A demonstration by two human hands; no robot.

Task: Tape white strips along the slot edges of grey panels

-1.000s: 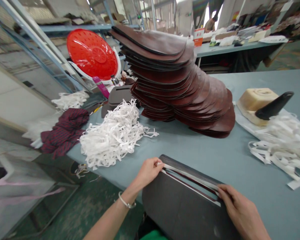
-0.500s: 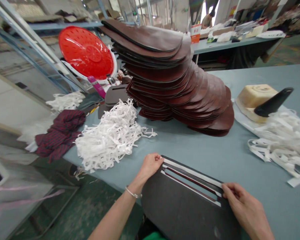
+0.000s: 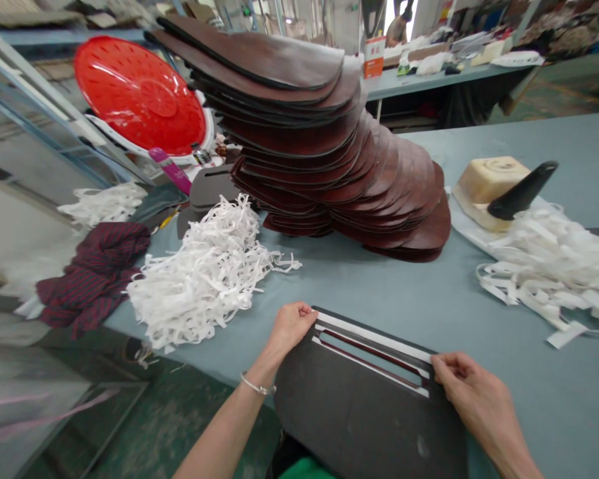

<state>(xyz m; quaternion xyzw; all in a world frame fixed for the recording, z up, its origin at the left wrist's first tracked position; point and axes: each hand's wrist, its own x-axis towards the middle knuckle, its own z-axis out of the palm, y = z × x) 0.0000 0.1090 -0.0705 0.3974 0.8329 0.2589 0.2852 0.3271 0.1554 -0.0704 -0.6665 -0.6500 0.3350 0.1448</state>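
A dark grey panel [image 3: 359,419] with a long slot lies at the near edge of the blue-grey table [image 3: 389,293]. White strips [image 3: 374,337] run along both sides of the slot, with red-brown leather showing in it. My left hand [image 3: 290,326] pinches the left end of the upper strip, fingers closed. My right hand [image 3: 466,392] presses curled fingers on the right end of the strips. Behind stands a tall leaning stack of brown leather pieces [image 3: 324,140].
A heap of white paper strips [image 3: 204,273] lies to the left, another heap [image 3: 544,266] to the right beside a cream block with a black handle [image 3: 499,189]. A red plastic basin [image 3: 140,100] and striped cloth [image 3: 90,276] sit far left. A person stands far back.
Both hands stay at the ends of the slot; the right hand's fingers shifted slightly along the strip. The view has tilted and moved a little, so everything sits lower-left in frame.
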